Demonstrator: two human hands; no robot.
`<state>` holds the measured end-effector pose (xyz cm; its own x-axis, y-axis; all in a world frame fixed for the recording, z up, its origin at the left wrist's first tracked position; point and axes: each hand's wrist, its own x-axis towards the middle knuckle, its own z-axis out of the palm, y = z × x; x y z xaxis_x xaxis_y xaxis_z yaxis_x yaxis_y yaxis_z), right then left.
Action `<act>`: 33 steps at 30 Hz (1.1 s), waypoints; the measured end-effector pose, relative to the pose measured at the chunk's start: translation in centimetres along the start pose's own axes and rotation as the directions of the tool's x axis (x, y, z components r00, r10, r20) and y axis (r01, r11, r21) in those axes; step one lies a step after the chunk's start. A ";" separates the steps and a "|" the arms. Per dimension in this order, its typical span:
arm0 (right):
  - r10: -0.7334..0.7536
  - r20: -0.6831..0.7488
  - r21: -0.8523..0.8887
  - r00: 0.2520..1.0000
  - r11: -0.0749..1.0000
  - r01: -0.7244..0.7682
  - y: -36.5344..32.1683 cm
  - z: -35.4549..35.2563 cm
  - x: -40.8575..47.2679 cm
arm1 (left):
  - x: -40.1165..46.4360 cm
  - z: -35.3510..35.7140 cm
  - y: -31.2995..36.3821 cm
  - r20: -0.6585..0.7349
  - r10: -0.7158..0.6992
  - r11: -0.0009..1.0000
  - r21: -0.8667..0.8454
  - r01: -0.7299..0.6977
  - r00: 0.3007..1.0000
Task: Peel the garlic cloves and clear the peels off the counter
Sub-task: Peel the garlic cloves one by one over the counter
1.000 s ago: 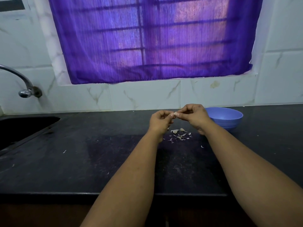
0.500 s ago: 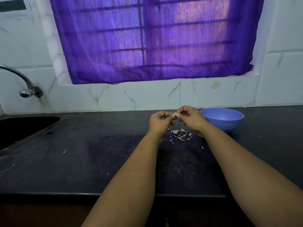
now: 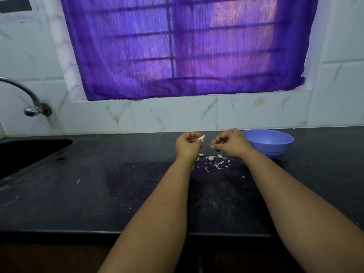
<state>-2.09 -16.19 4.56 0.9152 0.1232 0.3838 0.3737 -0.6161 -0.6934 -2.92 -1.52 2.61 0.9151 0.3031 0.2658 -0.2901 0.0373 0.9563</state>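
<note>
A: Fingers first. Left hand (image 3: 188,145) curled, thumb and forefinger pinching a garlic clove (image 3: 201,138); its pale tip pokes out toward the other hand.

B: And the right?

A: Right hand (image 3: 230,142) also curled, fingertips pinched on a thin sliver of peel (image 3: 209,144). Small gap between the two hands; both are held above the counter (image 3: 98,194), not resting on it.

B: How will the clove handle?

A: My guess: light, firm, a bit slick once bare. Best held at the blunt root end, as the left hand seems to, leaving the pointed end free for stripping. The skin looks papery; likely tears into flakes rather than coming off whole.

B: What's below?

A: A scatter of peels (image 3: 216,164) on the dark counter directly under the hands, with a few more cloves (image 3: 211,158) among them; can't tell which are peeled. Stray flakes lie farther left and nearer the front edge.

B: Further out?

A: Blue bowl (image 3: 268,141) just behind the right wrist, contents hidden. Sink (image 3: 29,152) and tap (image 3: 29,99) far left, purple curtain (image 3: 183,48) above. Clearing not yet started, by the look of it.
</note>
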 end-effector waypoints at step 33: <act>0.133 -0.053 0.419 0.990 0.903 -0.099 -0.5 0.8 0.3 | -0.7 0.6 0.5 0.098 0.022 0.996 0.089 -0.031 0.995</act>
<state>-1.92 -15.21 4.56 0.9474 -0.0014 0.3202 0.3103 -0.2424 -0.9192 -3.51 -2.23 2.97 0.9314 0.2094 0.2976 -0.2922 -0.0571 0.9546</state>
